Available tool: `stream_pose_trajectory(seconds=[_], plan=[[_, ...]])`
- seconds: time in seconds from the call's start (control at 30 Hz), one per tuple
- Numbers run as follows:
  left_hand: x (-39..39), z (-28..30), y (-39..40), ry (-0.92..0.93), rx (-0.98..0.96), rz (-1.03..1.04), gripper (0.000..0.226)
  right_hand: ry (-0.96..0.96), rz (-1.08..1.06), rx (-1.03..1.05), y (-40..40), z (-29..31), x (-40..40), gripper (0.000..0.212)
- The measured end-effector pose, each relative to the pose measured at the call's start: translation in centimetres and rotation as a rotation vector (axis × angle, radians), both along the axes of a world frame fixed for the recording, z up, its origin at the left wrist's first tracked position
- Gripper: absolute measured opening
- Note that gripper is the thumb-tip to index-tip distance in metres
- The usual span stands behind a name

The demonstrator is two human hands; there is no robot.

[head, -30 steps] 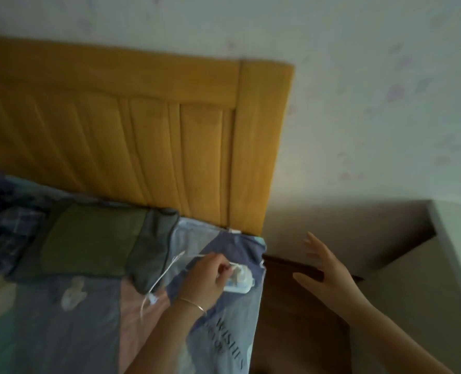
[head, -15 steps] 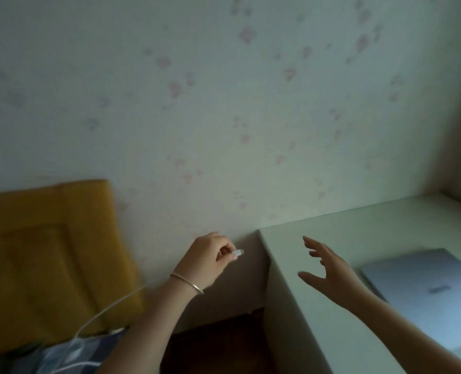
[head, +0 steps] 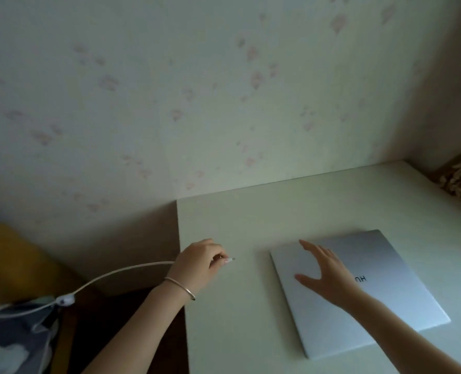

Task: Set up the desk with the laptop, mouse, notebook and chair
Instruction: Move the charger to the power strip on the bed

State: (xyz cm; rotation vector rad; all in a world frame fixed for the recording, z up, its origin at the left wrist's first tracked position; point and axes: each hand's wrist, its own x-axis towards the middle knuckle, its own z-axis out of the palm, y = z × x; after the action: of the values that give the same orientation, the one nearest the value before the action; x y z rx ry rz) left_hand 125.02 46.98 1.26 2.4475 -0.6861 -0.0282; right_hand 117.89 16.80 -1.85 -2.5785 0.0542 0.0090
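Head view: left hand (head: 201,263) pinches white cable (head: 121,271) plug end over tabletop (head: 237,306) left edge. Right hand (head: 325,273) spread above closed laptop (head: 385,279). Step: likely powering laptop. Next: steady laptop, find port, seat plug.

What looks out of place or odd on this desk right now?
Little stands out. The closed laptop lies askew, turned at an angle to the desk's edges. A white cable hangs in mid-air from the bed side to the desk, its plug pinched in the left hand. Nothing looks spilled or damaged.
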Motion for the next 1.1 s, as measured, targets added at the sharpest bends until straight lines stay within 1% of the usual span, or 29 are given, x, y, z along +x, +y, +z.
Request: stream_pose_trajectory(seconds=[0.1, 0.23, 0.37, 0.47, 0.6, 0.7, 0.8, 0.87, 0.93, 1.03, 1.1], plan=[[-0.6, -1.3, -3.5, 0.021, -0.045, 0.057, 0.012, 0.016, 0.04, 0.0, -1.8, -0.9, 1.4, 0.08], [-0.4, -3.9, -6.1, 0.076, -0.093, 0.095, 0.013, 0.036, 0.085, 0.003, -2.1, -2.2, 2.9, 0.08], [0.3, -7.4, -8.0, 0.15, -0.152, 0.136, 0.023, 0.059, 0.098, -0.026, -2.3, -4.3, 3.8, 0.08], [1.7, -10.3, -9.1, 0.171, -0.2, 0.139, 0.017, 0.058, 0.061, -0.044, -2.5, -5.7, 4.7, 0.077], [3.0, -13.9, -10.3, 0.156, -0.246, 0.143, 0.014, 0.01, 0.067, -0.062, -2.6, -7.2, 5.9, 0.071], [3.2, -16.1, -10.4, 0.099, -0.327, 0.176, 0.012, -0.025, 0.071, -0.075, -2.2, -8.5, 6.6, 0.07], [2.4, -15.0, -11.0, 0.007, -0.345, 0.155, 0.012, -0.051, 0.064, -0.05, -2.2, -7.2, 5.8, 0.069], [3.0, -18.9, -11.1, -0.014, -0.381, 0.219, 0.009, -0.01, 0.098, -0.108, -2.1, -10.6, 6.7, 0.071], [3.1, -18.3, -11.9, -0.047, -0.371, 0.203, 0.006, -0.039, 0.092, -0.09, -2.1, -9.7, 6.7, 0.071], [3.3, -17.9, -12.3, -0.064, -0.375, 0.214, 0.002, -0.051, 0.118, -0.127, -1.8, -10.4, 6.6, 0.07], [3.6, -18.0, -12.4, -0.054, -0.366, 0.237, 0.004, -0.069, 0.135, -0.182, -1.8, -10.7, 6.8, 0.07]])
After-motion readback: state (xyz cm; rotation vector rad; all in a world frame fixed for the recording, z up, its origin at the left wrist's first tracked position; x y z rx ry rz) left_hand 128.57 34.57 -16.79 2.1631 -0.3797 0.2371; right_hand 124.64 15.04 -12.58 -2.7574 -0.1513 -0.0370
